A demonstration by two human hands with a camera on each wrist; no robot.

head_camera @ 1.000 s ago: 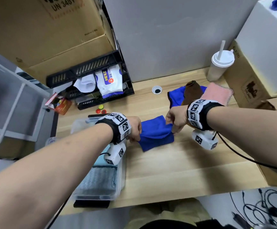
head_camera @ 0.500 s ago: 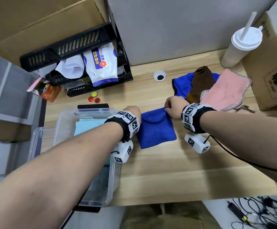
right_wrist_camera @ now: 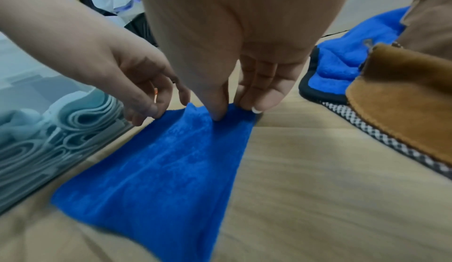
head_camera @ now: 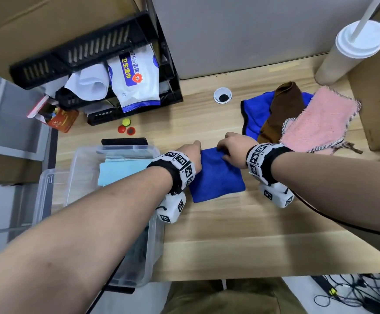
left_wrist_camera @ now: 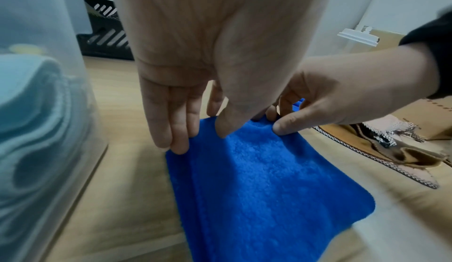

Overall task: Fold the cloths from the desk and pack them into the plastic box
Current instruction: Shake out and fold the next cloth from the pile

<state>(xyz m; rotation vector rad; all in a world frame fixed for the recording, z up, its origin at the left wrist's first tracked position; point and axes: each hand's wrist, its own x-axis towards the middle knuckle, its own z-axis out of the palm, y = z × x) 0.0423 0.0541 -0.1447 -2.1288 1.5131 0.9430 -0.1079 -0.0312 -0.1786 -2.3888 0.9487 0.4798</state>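
Note:
A folded blue cloth (head_camera: 217, 179) lies flat on the wooden desk (head_camera: 241, 223), just right of the clear plastic box (head_camera: 75, 164). My left hand (head_camera: 194, 150) pinches its far left corner, thumb on top (left_wrist_camera: 200, 138). My right hand (head_camera: 225, 152) pinches the far edge beside it, thumb and fingers together (right_wrist_camera: 232, 111). Folded light-blue cloths (head_camera: 121, 173) sit in the box. A loose pile lies at the back right: a blue cloth (head_camera: 254, 114), a brown cloth (head_camera: 284, 109) and a pink cloth (head_camera: 320, 123).
A black rack (head_camera: 107, 41) holding a wipes pack (head_camera: 137, 82) stands at the back left, with coloured caps (head_camera: 124, 128) and a dark phone (head_camera: 123, 141) before it. A cup with a straw (head_camera: 347, 53) and a cardboard box (head_camera: 379, 105) stand at the right. Cables (head_camera: 354, 295) lie below the desk's front edge.
The blue cloth, held bunched between my hands before, now lies flat in a smaller fold. Both hands have come closer together along its far edge.

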